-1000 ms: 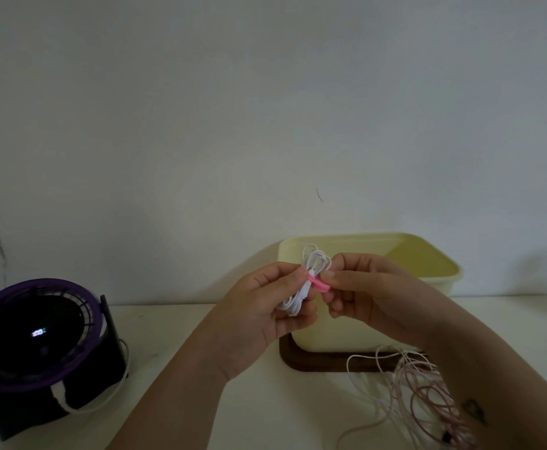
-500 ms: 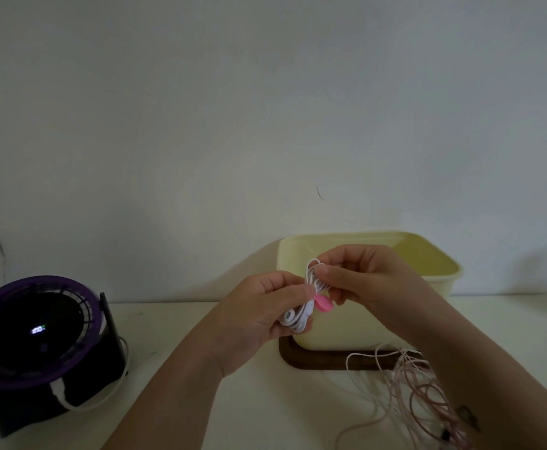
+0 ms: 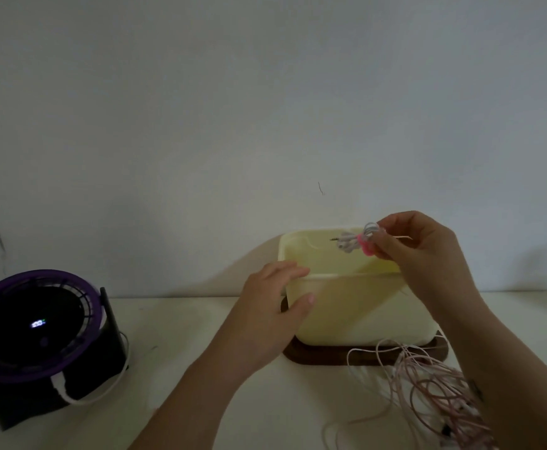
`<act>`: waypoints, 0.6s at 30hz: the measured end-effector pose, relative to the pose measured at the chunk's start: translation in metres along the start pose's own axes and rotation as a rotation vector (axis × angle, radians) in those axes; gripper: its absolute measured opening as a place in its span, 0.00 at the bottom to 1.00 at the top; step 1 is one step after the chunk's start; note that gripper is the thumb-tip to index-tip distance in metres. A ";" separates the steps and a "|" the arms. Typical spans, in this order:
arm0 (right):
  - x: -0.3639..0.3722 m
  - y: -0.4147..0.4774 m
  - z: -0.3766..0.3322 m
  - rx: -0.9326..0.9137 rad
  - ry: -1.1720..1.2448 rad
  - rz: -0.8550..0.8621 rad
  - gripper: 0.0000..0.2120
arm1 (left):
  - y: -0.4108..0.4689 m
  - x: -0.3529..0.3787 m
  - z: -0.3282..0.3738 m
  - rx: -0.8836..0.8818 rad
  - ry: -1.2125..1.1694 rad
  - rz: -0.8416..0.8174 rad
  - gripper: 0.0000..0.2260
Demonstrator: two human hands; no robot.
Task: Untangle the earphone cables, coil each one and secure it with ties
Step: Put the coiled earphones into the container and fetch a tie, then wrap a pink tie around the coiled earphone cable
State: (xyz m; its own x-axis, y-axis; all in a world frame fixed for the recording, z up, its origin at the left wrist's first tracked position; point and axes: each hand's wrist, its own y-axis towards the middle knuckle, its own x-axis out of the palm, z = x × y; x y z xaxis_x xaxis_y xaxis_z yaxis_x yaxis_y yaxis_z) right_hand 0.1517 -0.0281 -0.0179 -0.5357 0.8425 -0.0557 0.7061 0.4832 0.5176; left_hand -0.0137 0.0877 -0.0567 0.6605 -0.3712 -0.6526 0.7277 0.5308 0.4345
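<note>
Pale yellow plastic makes up the tub (image 3: pixel 356 306) that stands at mid-right on the bench (image 3: pixel 174 401), on a dark brown base (image 3: pixel 324 355).

Head view: the right hand (image 3: pixel 418 248) is raised over the far part of the tub's open top and pinches a small coiled white earphone cable (image 3: pixel 346 244) between curled fingertips. A pink tie (image 3: pixel 364 247) wraps the coil at the point where the fingers meet it. The bundle sticks out to the left of the hand, and its jack plug (image 3: pixel 333 239) points left. The left hand (image 3: pixel 265 306) rests against the tub's near-left corner with its fingers loosely straight along the rim and its thumb on the near wall, holding nothing else. A loose tangle of pinkish cables (image 3: pixel 428 384) lies on the bench at near right, just in front of the brown base and partly under the right forearm. Well apart at the left stands a black and purple fan (image 3: pixel 35 329) with a small lit display, and a white cord (image 3: pixel 70 397) loops at its base.
</note>
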 end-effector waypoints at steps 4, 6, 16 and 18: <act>0.006 -0.002 0.006 -0.083 -0.321 -0.087 0.01 | 0.000 0.002 -0.002 0.017 0.033 -0.008 0.18; 0.007 -0.003 0.007 -0.083 -0.356 -0.126 0.03 | 0.000 0.002 -0.002 0.024 0.048 -0.012 0.18; -0.022 -0.025 -0.018 -0.139 -0.373 -0.340 0.05 | -0.017 0.014 0.017 0.067 0.125 0.149 0.14; -0.037 -0.037 -0.021 -0.095 -0.430 -0.470 0.04 | -0.027 0.021 0.023 0.071 0.116 0.059 0.12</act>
State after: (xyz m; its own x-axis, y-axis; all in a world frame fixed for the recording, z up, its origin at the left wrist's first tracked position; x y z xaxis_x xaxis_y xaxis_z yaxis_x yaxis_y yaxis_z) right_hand 0.1358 -0.0824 -0.0173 -0.5306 0.5759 -0.6219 0.3869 0.8174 0.4268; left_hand -0.0155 0.0479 -0.0677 0.6796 -0.2485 -0.6902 0.7023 0.4923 0.5143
